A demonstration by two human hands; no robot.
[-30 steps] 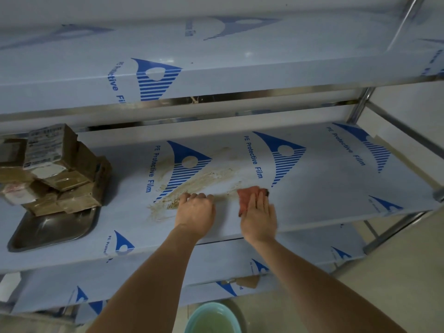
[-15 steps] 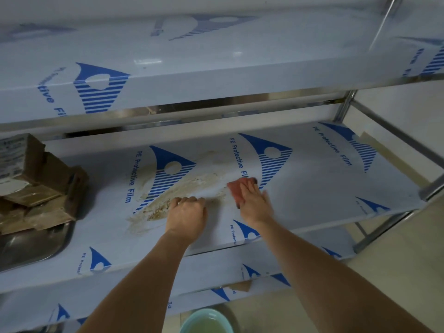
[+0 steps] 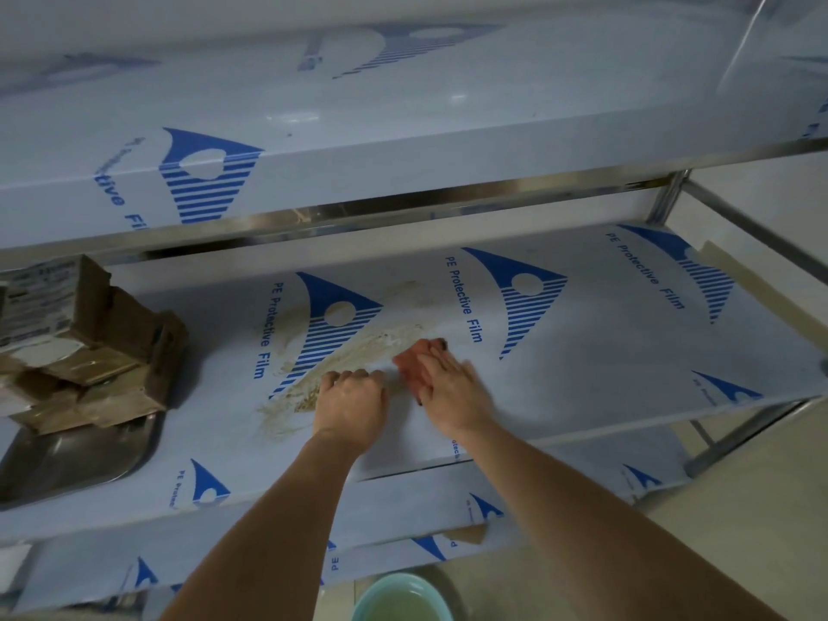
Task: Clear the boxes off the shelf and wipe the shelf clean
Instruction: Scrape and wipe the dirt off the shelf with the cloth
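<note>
Head view. Right hand (image 3: 452, 387) flat on red cloth (image 3: 410, 363), fingers straight, now slid left to stain (image 3: 345, 351) edge; wiping underway. Left hand (image 3: 351, 403) curled, empty, knuckles braced on shelf (image 3: 605, 351). Boxes (image 3: 85, 347) still on tray (image 3: 76, 454), shelf's left end: clearing unfinished. Right half bare, front edge near wrists.

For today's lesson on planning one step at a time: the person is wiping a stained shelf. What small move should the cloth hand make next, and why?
Probably slide the cloth left across the stain. The right hand presses the cloth flat at the stain's right end, while most of the brown smear lies to its left, in front of the left hand resting on the shelf.
</note>
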